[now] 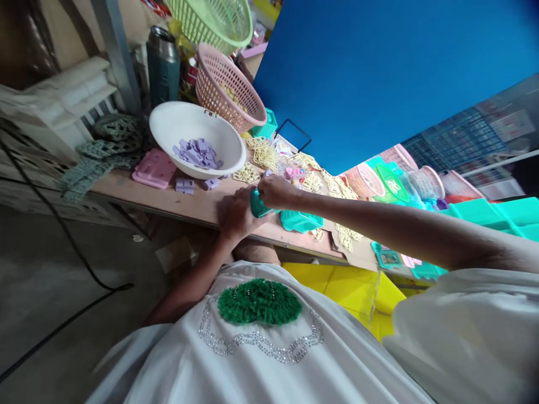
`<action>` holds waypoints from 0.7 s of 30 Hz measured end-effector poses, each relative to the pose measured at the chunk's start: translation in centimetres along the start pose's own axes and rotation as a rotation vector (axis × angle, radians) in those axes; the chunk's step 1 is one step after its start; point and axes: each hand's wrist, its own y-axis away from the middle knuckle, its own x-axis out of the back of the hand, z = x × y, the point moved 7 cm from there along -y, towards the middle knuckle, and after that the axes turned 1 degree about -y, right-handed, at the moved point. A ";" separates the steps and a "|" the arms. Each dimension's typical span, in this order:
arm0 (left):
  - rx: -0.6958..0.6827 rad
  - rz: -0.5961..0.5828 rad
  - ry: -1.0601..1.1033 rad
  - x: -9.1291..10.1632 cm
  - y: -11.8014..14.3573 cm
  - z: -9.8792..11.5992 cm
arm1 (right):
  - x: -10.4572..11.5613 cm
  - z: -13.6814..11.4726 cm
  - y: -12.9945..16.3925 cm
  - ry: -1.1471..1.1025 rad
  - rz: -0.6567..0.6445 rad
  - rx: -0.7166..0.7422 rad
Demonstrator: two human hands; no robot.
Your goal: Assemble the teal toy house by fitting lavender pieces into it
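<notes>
My left hand [240, 216] is wrapped round a small teal plastic case [258, 205] at the table's front edge. Over the top of that case, my right hand [278, 192] is closed with bent fingers. Whatever its fingertips grip is hidden behind the hand. A bit of purple plastic [267, 173] shows just beyond the knuckles. To the right of the hands sits another teal plastic case [301, 221]. Cream plastic frames [264, 156] lie in piles behind them. Left of my hands, a white bowl [164, 126] holds several purple plastic pieces [199, 154], and more purple pieces [185, 186] rest on the table.
A pink basket [219, 73], a green basket [197, 22] and a dark flask [163, 70] stand at the back left. A pink plastic lid [155, 168] lies beside the bowl. A large blue panel [379, 73] rises behind the table [197, 209]. Yellow material [337, 286] is below.
</notes>
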 end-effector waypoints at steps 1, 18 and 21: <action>-0.004 0.006 -0.009 0.0 0.0 0.0 | 0.1 -0.1 0.0 -0.004 0.012 -0.014; -0.026 0.061 -0.128 1.2 -0.1 0.9 | 1.4 0.7 1.5 -0.111 -0.018 0.035; -0.028 0.053 -0.157 1.1 -0.1 0.9 | 0.8 1.0 1.4 -0.129 -0.064 0.007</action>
